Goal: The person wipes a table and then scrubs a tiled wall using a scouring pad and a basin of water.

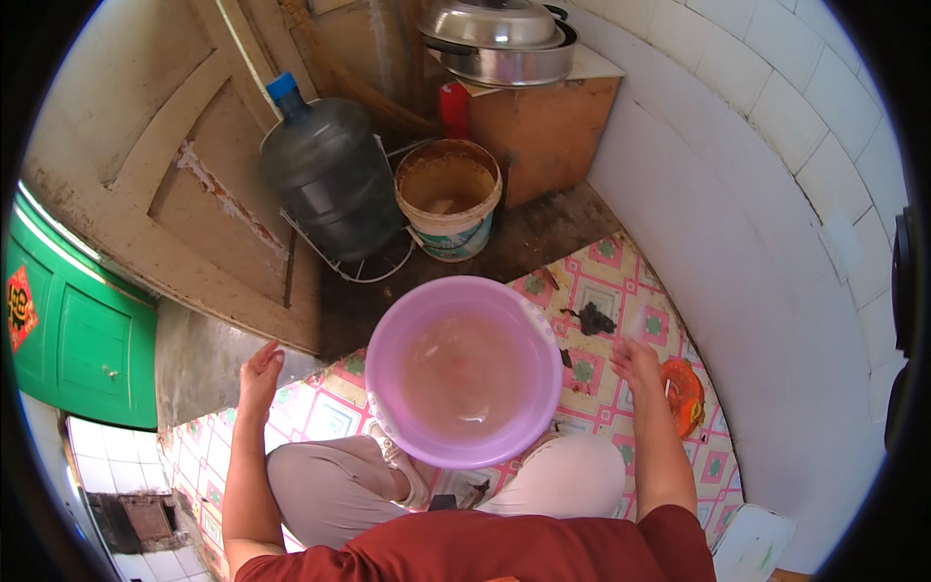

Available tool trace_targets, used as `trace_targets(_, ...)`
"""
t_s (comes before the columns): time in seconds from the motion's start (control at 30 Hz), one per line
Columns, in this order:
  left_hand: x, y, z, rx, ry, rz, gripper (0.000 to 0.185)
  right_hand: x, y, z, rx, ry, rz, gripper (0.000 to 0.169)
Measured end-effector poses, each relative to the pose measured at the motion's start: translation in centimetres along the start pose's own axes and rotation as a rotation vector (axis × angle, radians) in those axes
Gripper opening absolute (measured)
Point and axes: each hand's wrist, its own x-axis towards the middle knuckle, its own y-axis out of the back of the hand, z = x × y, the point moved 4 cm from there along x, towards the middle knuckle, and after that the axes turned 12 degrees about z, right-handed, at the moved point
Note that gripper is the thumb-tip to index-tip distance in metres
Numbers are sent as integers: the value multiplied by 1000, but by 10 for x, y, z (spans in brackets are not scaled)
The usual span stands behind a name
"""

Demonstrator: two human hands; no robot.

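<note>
Between my knees stands a round purple plastic basin (377, 342) holding cloudy, brownish water (465, 378). My left hand (262, 375) is raised to the left of the basin, apart from it, with loosely bent fingers and nothing visible in them. On the other side, my right hand (636, 362) hovers over the patterned floor covering (618, 396). Its fingers are slightly blurred and spread, and I see nothing in them. Nearest to that hand is an orange plastic basket (680, 399) on the floor by the wall. A dark, wet-looking clump (596, 319) lies to the basin's upper right.
Beyond the basin are a large water bottle (331, 178) on a metal stand and a dirty paint bucket (449, 196). A wooden cabinet (549, 131) carries a lidded steel pan (509, 62). A worn wooden door (211, 182) borders the left; a white wall (727, 233) curves along the right.
</note>
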Motion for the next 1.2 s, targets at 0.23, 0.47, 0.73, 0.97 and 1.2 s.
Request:
trace_targets(0.23,-15,-8,25,-150,99,-61,38,-75,-253,-115,-120,237,-440,24)
trace_targets(0.47,-15,-7,28,-177,60,-147,42,-80,-346,-126,-32,262,-315,59)
trace_targets(0.73,-19,-11,28,-199,65,-186,41,-16,-217,-72,-508,553,-192,37)
trace_targets(0.97,-31,-9,38,-155,76,-151,43,-4,-45,-23,-554,277,-45,34)
trace_targets(1.2,-31,-9,28,-63,24,-86,43,-10,70,89,-409,58,76,30)
